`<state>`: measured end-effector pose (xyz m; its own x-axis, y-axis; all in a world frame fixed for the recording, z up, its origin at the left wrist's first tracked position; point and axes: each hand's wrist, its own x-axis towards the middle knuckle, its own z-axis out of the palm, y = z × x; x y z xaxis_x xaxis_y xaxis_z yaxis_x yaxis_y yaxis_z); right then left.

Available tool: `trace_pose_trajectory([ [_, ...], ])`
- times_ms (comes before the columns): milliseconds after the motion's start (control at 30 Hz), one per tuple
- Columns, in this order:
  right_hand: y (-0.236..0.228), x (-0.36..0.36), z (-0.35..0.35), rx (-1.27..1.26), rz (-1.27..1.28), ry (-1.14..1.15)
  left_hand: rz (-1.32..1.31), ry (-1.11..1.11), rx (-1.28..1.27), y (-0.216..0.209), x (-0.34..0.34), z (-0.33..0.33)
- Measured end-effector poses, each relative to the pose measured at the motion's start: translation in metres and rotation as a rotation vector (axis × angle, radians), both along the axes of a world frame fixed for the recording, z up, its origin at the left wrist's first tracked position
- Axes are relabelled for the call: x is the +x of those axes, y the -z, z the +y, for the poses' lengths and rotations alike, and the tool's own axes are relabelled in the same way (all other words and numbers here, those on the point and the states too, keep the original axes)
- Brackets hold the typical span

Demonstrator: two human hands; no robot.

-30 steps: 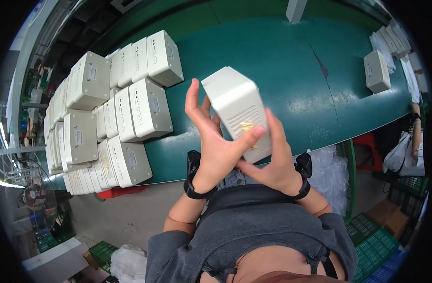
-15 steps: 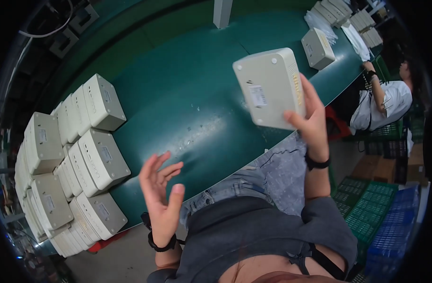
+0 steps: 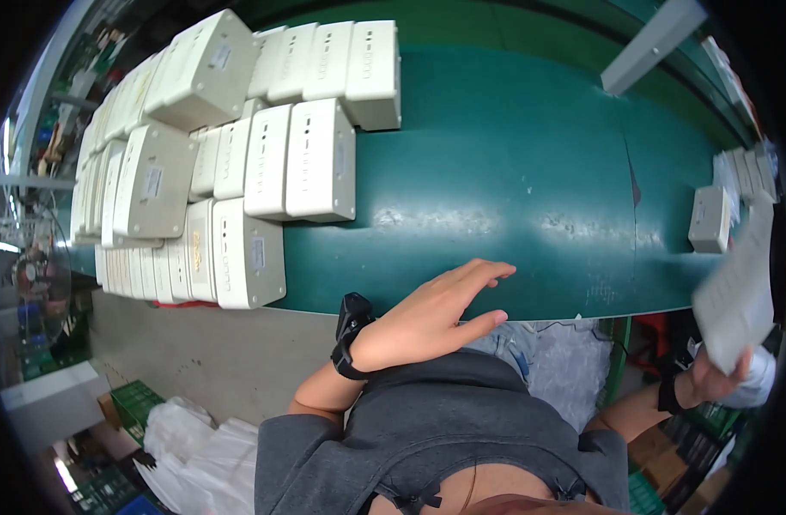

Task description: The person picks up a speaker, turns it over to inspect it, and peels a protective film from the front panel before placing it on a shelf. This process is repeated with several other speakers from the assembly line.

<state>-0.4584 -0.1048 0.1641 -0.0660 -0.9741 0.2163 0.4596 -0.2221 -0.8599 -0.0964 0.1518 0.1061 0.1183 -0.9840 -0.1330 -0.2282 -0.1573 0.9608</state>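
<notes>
My right hand, at the far right edge of the view, grips a white box-shaped electronic device by its lower end. The device is tilted up and smeared by motion, so its ports and label do not show clearly. Near the front edge of the green table, my left hand is open and holds nothing, its fingers stretched to the right. Rows of similar white devices stand packed side by side on the left part of the table, with a few lying on top.
Another white device stands at the table's right end, near more devices and clear plastic. A grey post rises at the back right. White plastic sheeting and a green crate are on the floor at lower left.
My view has turned left, so the rows of devices fill more of it. The device in my right hand is now farther right. My left hand has swung from pointing up to pointing right.
</notes>
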Motion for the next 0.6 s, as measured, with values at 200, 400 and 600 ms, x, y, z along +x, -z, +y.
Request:
trace_pose_trajectory([
  [200, 0.049, 0.051, -0.075, -0.097, 0.894, -0.17, -0.308, -0.233, -0.142, 0.007, 0.019, 0.018],
  [400, 0.12, -0.006, -0.196, -0.108, 1.286, -0.017, -0.475, -0.54, -0.22, 0.009, 0.048, 0.03],
  [600, 0.1, 0.039, -0.179, -0.572, 1.411, 0.365, -0.409, -0.677, -0.202, 0.01, 0.056, 0.022],
])
